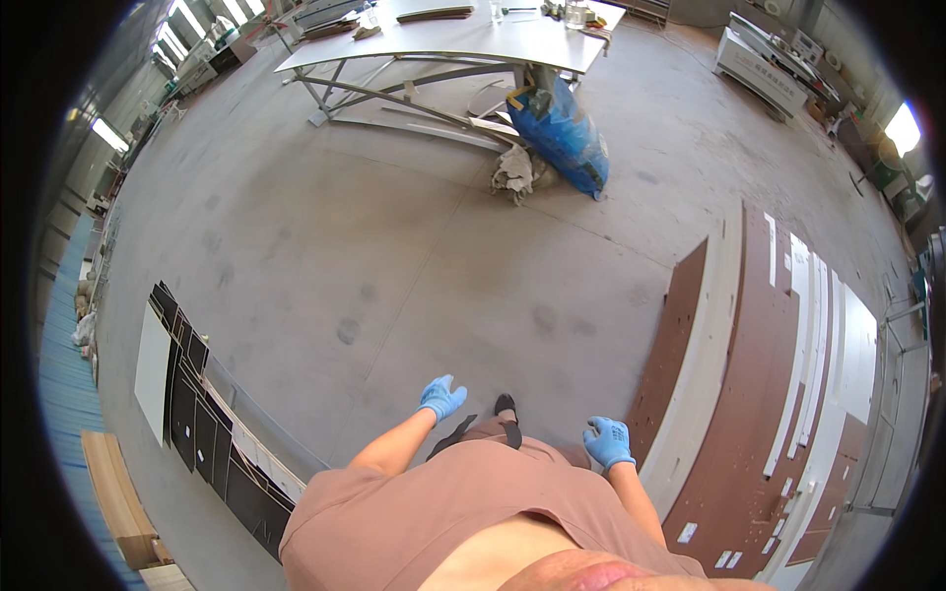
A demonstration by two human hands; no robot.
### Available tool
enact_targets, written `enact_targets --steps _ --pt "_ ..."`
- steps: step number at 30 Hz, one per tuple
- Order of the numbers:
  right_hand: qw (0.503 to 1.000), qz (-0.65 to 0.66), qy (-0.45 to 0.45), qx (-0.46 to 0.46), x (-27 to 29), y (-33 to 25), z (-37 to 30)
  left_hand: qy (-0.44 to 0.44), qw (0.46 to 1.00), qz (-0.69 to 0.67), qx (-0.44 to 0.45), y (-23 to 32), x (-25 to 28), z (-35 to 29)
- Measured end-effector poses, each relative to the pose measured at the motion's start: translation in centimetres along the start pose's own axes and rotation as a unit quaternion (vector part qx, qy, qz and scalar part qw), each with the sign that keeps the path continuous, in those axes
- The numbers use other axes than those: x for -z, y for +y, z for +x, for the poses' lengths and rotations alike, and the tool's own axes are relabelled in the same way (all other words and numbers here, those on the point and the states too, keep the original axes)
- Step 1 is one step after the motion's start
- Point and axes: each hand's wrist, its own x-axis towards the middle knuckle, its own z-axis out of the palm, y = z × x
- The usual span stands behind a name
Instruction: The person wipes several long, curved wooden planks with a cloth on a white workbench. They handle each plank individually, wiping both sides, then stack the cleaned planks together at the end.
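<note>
My left hand (442, 396), in a light blue work glove, is held out in front of my body on the left. Its fingers are loosely bent and apart, and nothing shows in them. On the other side, my right hand (608, 441) wears a matching glove; its fingers are curled in, with no object visible. This hand is nearest to a stack of brown and white panels (705, 394) at the right, with a gap between. Neither hand touches anything that I can see. A dark shoe (506, 404) shows on the floor between them.
Dark panels (212, 424) stand on edge at the left, beside wooden boards (116, 492). Ahead is a white-topped table (443, 37) on a metal frame. Against it lean a blue sack (560, 138) and a crumpled grey bundle (514, 174). A machine (764, 74) stands far right.
</note>
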Motion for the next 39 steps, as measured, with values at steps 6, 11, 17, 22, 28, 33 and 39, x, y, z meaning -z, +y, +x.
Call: enact_targets --steps 6,11,17,22,28,33,39 --pt "0.997 -0.029 -0.067 -0.040 2.3 -5.8 13.3 0.096 0.994 -0.055 -0.019 0.6 11.0 14.9" --pt "0.985 -0.089 -0.129 -0.068 4.6 -8.3 26.7 0.066 0.994 -0.073 0.039 -1.2 15.5 25.1" --pt "0.961 -0.164 -0.210 0.073 7.5 -17.3 50.8 0.011 0.951 -0.207 0.230 -7.2 20.7 30.3" --pt "0.903 -0.234 -0.169 0.317 9.9 -33.6 74.3 0.106 0.859 -0.364 0.344 -10.8 23.9 33.5" --pt "0.901 -0.193 -0.082 0.380 11.1 -52.0 96.5 -0.030 0.862 -0.252 0.439 -15.5 26.5 45.3" --pt "0.938 -0.166 -0.124 0.276 11.3 -57.9 104.1 -0.047 0.887 -0.213 0.408 -19.1 36.9 62.7" --pt "0.980 -0.087 -0.140 0.113 12.3 -61.2 109.5 0.198 0.892 -0.365 0.180 -18.7 61.4 88.5"
